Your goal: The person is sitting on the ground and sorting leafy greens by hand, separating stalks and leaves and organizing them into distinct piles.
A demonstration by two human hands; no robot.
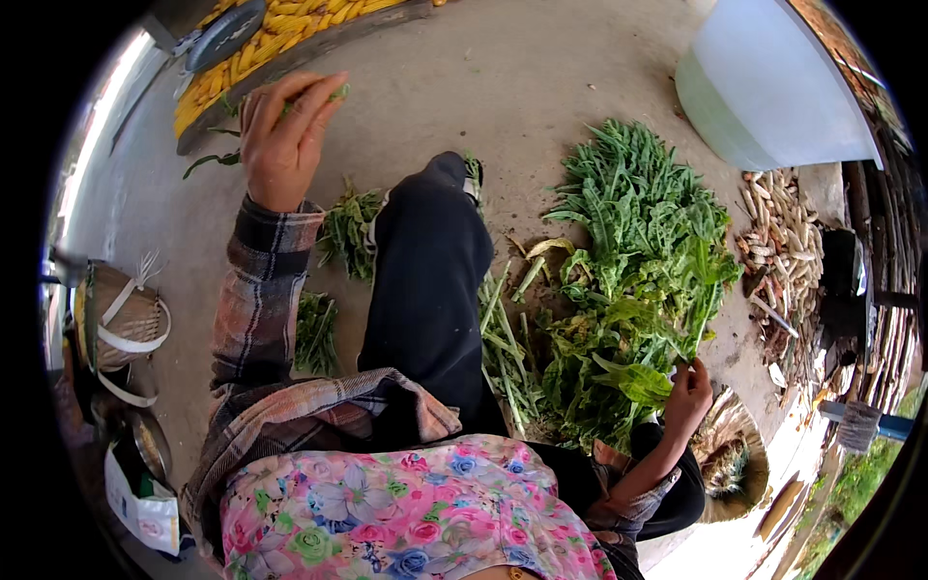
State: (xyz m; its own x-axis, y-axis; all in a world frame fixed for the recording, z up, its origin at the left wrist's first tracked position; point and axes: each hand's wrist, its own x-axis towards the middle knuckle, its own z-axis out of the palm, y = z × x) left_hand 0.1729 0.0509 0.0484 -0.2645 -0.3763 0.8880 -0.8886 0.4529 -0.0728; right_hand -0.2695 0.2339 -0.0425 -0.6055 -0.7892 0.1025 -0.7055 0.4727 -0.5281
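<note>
My left hand point(283, 138) is raised at the upper left, fingers closed on a bit of green leaf, with long narrow leaves showing beyond it. At the right, my right hand point(689, 399) pinches the lower end of a leafy green stalk point(699, 290). That stalk lies over a large heap of leafy greens point(623, 196), dark and jagged at the far end, paler and partly yellowed nearer me. Stripped green stems point(507, 348) lie between the heap and my dark trouser leg. Smaller bunches of greens point(351, 232) rest left of that leg.
Yellow corn cobs point(290, 29) lie behind a low ledge at the top left. A large pale tub point(776, 87) stands at the upper right, near a pile of bare corn cobs point(783, 232). A woven basket point(130, 319) is at the left, a chopping block point(732, 464) at the lower right.
</note>
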